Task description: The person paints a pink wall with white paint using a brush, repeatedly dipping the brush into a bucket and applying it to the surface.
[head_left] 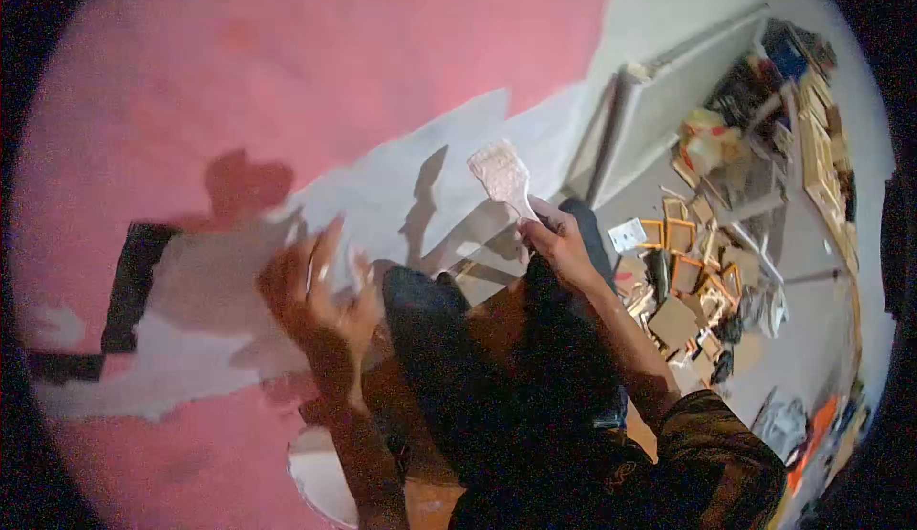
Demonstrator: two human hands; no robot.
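Observation:
My right hand is closed around the handle of a flat paintbrush, whose broad end is coated in whitish paint and points up and left. Behind the brush is a wall painted pink, with a white patch across it. My left hand is raised in front of the wall, its fingers apart and slightly curled, holding nothing that I can see. Below that hand, partly hidden by my left forearm, is a round container with a white inside.
My bent knees are in the middle of the view. At right, wooden frames and scraps are heaped on the grey floor. A white panel leans beyond them. Black rectangles mark the wall at left.

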